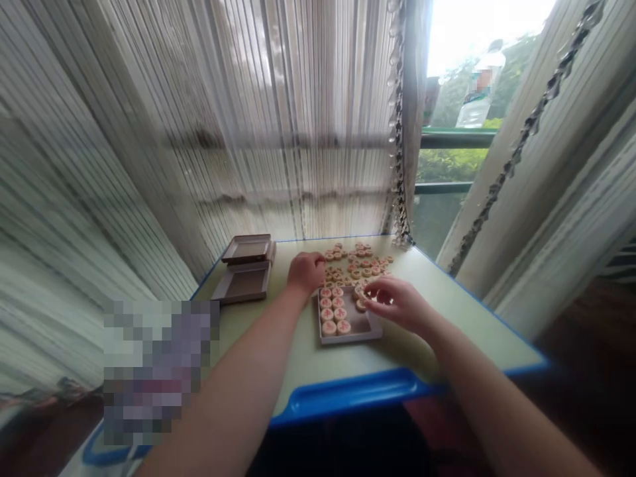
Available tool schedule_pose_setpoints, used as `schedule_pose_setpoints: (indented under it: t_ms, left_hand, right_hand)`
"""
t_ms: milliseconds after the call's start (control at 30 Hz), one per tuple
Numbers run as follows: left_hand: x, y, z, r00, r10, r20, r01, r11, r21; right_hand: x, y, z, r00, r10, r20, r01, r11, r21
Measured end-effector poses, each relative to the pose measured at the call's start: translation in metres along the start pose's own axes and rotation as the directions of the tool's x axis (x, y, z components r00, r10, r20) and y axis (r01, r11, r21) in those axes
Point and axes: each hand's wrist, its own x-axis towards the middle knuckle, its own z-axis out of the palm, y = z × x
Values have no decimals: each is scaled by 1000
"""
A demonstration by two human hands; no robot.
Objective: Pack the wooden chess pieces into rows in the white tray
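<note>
A shallow open box (pixel 352 337) lies on the table in front of me. Two columns of round xiangqi pieces (pixel 340 314) with red characters fill its left side. My right hand (pixel 397 301) reaches over the box's right edge, thumb and fingertips closed on a xiangqi piece (pixel 360 291) near its far right part; another piece lies just below it. Beyond the box's far left corner, my left hand (pixel 305 270) has its fingers curled at the edge of the loose pieces (pixel 355 265). Whatever is inside those fingers is hidden.
Two open box parts (pixel 243 281) sit at the table's left, one partly behind the other. A blue rim with a moulded groove (pixel 352 392) runs along the near edge. String curtains (pixel 298 119) hang behind the table. A plastic bottle (pixel 479 89) stands by the window.
</note>
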Motion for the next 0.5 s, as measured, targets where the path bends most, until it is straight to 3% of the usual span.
schedule_pose_setpoints:
  t_ms: [167,500]
  left_hand:
    - [-8,9,-6,1000,-9,-13,9,1000,26]
    - [-9,15,-9,999,45,17,-46,993,111]
  right_hand:
    - [-4,9,8,999,15,-49,-14,1000,11]
    - [0,16,16,999,-51,18,53,991,-127]
